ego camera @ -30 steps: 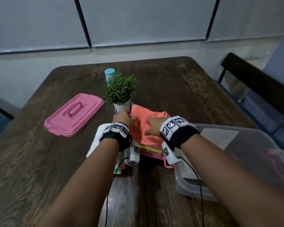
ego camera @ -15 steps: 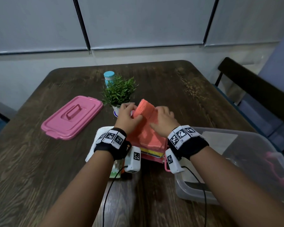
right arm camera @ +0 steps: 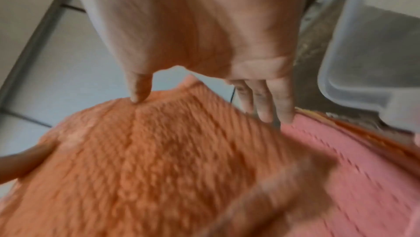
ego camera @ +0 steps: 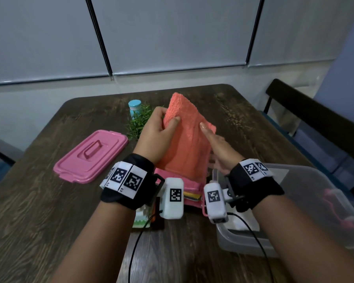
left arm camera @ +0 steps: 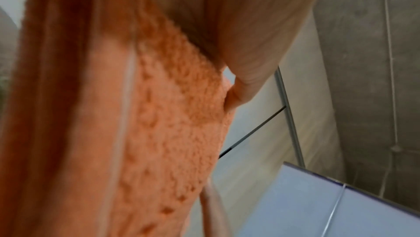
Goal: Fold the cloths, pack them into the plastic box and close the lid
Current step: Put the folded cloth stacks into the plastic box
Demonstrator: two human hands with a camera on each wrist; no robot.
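An orange terry cloth (ego camera: 187, 139) is raised upright above a stack of folded cloths (ego camera: 192, 188) whose top layer is pink. My left hand (ego camera: 168, 119) grips the cloth's upper left edge, thumb on the near face. My right hand (ego camera: 208, 135) holds the right edge, thumb in front and fingers behind. The left wrist view is filled by the orange cloth (left arm camera: 159, 133) with my thumb (left arm camera: 238, 95) on it. In the right wrist view my thumb (right arm camera: 138, 93) touches the orange cloth (right arm camera: 147, 160) above the pink cloth (right arm camera: 341, 160). The clear plastic box (ego camera: 307, 203) stands open at the right.
The pink lid (ego camera: 92, 156) lies on the dark wooden table (ego camera: 39, 211) at the left. A small potted plant (ego camera: 139, 123) and a blue-capped bottle (ego camera: 134, 107) stand behind the cloth. A black chair (ego camera: 315, 123) is at the table's right side.
Both hands have lifted the orange cloth's far part off the stack and stood it upright, higher than half a second ago. The stack, lid and box have stayed put.
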